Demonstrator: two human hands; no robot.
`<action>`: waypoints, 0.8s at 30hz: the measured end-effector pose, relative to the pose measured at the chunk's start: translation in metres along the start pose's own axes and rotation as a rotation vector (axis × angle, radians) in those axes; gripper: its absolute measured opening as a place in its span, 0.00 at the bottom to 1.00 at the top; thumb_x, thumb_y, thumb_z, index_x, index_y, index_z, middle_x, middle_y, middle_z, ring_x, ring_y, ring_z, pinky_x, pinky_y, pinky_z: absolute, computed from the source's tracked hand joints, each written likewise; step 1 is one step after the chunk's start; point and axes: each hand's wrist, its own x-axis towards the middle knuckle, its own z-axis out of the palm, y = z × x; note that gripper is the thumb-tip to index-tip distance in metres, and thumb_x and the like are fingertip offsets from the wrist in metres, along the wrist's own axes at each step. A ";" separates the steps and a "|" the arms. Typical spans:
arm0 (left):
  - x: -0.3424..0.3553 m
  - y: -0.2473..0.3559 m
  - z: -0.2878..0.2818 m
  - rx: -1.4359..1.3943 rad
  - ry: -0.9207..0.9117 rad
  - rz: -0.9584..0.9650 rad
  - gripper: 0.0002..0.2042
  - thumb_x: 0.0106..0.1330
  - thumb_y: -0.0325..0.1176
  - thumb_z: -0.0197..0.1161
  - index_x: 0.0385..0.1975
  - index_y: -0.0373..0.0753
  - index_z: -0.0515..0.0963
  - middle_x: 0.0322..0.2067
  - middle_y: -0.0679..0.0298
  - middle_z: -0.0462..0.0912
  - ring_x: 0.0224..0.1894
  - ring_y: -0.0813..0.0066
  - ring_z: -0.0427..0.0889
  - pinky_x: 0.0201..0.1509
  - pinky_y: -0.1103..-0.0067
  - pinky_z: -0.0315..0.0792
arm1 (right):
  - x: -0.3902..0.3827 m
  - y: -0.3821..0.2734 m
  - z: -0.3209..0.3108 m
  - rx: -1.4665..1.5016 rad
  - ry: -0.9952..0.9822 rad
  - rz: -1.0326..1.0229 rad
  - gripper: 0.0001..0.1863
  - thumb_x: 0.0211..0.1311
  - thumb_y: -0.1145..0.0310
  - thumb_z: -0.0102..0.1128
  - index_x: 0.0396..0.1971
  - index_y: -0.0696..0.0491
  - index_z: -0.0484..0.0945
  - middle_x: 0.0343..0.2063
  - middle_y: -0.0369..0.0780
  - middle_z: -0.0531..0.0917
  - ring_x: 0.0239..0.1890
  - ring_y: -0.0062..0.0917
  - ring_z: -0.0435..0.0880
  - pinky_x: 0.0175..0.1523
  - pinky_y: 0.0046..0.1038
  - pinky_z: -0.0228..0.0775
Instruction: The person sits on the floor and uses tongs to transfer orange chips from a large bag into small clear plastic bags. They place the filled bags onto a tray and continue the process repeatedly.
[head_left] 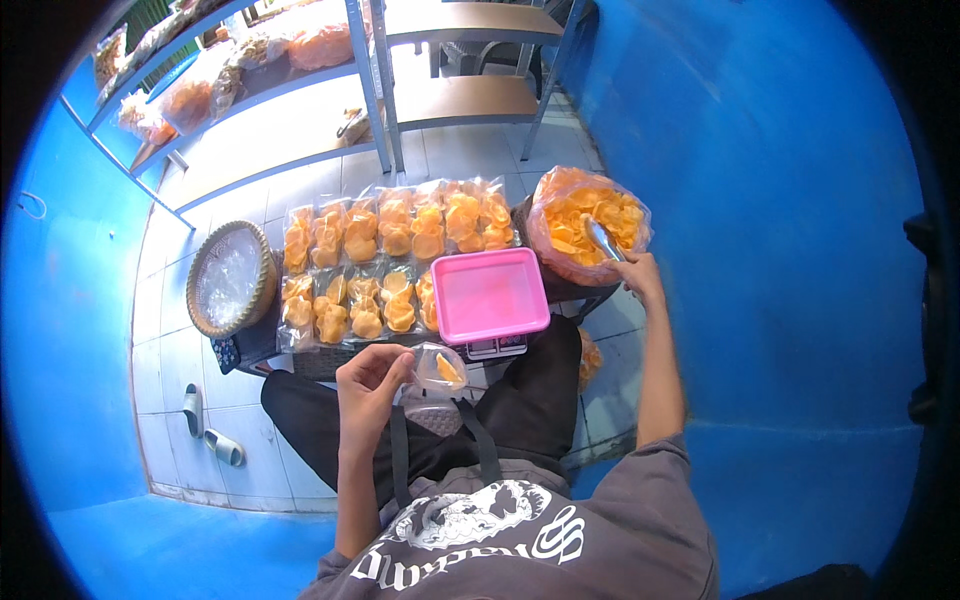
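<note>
while left hand point(366, 384) pinches, clear bag point(428, 371) right of fingertips point(406, 360)

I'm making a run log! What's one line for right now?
Left hand: pinches small clear bag, chip inside | Right hand: holds metal tongs at large chip bag | Things: pink tray, two rows of filled bags

Low dark table point(318, 365) has 2 rows of clear cracker pkts point(362, 236) across ctr, woven basket point(268, 288) at L end, scale point(497, 348) nr front edge, R of ctr, & open chip bag point(572, 268) at R end.
</note>
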 end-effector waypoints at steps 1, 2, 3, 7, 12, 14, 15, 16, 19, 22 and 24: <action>0.000 0.000 0.000 -0.009 0.005 0.003 0.07 0.71 0.26 0.68 0.43 0.30 0.83 0.33 0.66 0.86 0.35 0.83 0.82 0.42 0.83 0.78 | -0.001 0.003 -0.002 0.127 -0.023 0.033 0.24 0.56 0.48 0.74 0.41 0.52 0.88 0.25 0.37 0.84 0.17 0.22 0.79 0.21 0.24 0.69; 0.001 0.001 0.000 -0.018 0.010 0.005 0.07 0.71 0.26 0.68 0.43 0.30 0.83 0.33 0.66 0.86 0.35 0.83 0.82 0.42 0.83 0.78 | -0.002 0.005 -0.004 0.222 -0.060 0.101 0.24 0.58 0.48 0.73 0.43 0.52 0.86 0.25 0.36 0.82 0.16 0.21 0.77 0.19 0.22 0.66; 0.002 0.001 0.000 -0.027 0.015 0.008 0.07 0.71 0.27 0.68 0.43 0.30 0.83 0.33 0.66 0.86 0.35 0.83 0.82 0.42 0.83 0.78 | -0.003 0.007 -0.006 0.323 -0.103 0.184 0.24 0.60 0.48 0.72 0.45 0.52 0.85 0.25 0.34 0.81 0.15 0.19 0.75 0.18 0.21 0.64; 0.004 0.003 0.002 -0.007 0.008 -0.012 0.07 0.71 0.27 0.69 0.43 0.30 0.84 0.33 0.66 0.86 0.35 0.83 0.82 0.42 0.84 0.77 | -0.017 0.013 -0.015 1.086 -0.415 0.210 0.25 0.70 0.51 0.64 0.57 0.51 0.76 0.28 0.35 0.76 0.16 0.17 0.69 0.17 0.20 0.59; 0.012 0.004 0.006 0.022 0.001 -0.025 0.08 0.71 0.28 0.69 0.42 0.30 0.84 0.33 0.66 0.86 0.34 0.83 0.82 0.42 0.83 0.77 | -0.050 0.004 -0.018 1.352 -0.793 0.050 0.25 0.75 0.53 0.57 0.64 0.50 0.72 0.33 0.35 0.74 0.20 0.16 0.68 0.19 0.17 0.58; 0.016 0.004 0.007 0.013 -0.003 -0.022 0.08 0.71 0.29 0.69 0.42 0.30 0.84 0.33 0.65 0.86 0.35 0.83 0.83 0.43 0.83 0.77 | -0.059 -0.006 -0.016 1.336 -0.806 0.041 0.25 0.75 0.53 0.56 0.64 0.50 0.72 0.35 0.35 0.73 0.21 0.16 0.68 0.19 0.17 0.58; 0.018 0.004 0.008 0.009 -0.009 -0.014 0.08 0.71 0.29 0.69 0.42 0.30 0.84 0.34 0.65 0.87 0.35 0.83 0.83 0.43 0.83 0.78 | -0.065 -0.011 -0.015 1.341 -0.831 0.046 0.25 0.75 0.53 0.55 0.65 0.51 0.71 0.35 0.35 0.73 0.21 0.16 0.68 0.20 0.17 0.59; 0.021 0.003 0.010 0.013 -0.001 -0.014 0.08 0.71 0.29 0.69 0.43 0.30 0.84 0.34 0.65 0.87 0.36 0.83 0.83 0.43 0.83 0.78 | -0.070 -0.017 -0.014 1.319 -0.833 0.027 0.27 0.75 0.53 0.56 0.65 0.52 0.71 0.35 0.35 0.73 0.21 0.16 0.68 0.20 0.17 0.59; 0.027 0.000 0.013 0.023 0.019 0.001 0.09 0.71 0.30 0.69 0.43 0.30 0.84 0.35 0.65 0.87 0.37 0.83 0.84 0.44 0.83 0.80 | -0.095 -0.036 -0.004 1.233 -0.901 -0.046 0.30 0.72 0.53 0.59 0.65 0.56 0.70 0.35 0.36 0.75 0.22 0.16 0.70 0.20 0.17 0.59; 0.035 -0.003 0.015 -0.014 0.032 -0.033 0.09 0.72 0.31 0.68 0.42 0.30 0.85 0.34 0.64 0.88 0.37 0.83 0.84 0.43 0.83 0.79 | -0.128 -0.058 0.008 1.057 -0.925 -0.180 0.27 0.63 0.57 0.68 0.55 0.62 0.79 0.34 0.36 0.80 0.26 0.15 0.76 0.24 0.15 0.63; 0.037 -0.003 0.016 -0.003 0.028 -0.014 0.09 0.72 0.31 0.69 0.42 0.30 0.85 0.34 0.65 0.88 0.36 0.84 0.84 0.42 0.84 0.78 | -0.150 -0.075 0.020 0.910 -0.912 -0.271 0.26 0.60 0.60 0.71 0.52 0.62 0.81 0.35 0.35 0.81 0.27 0.12 0.75 0.28 0.15 0.65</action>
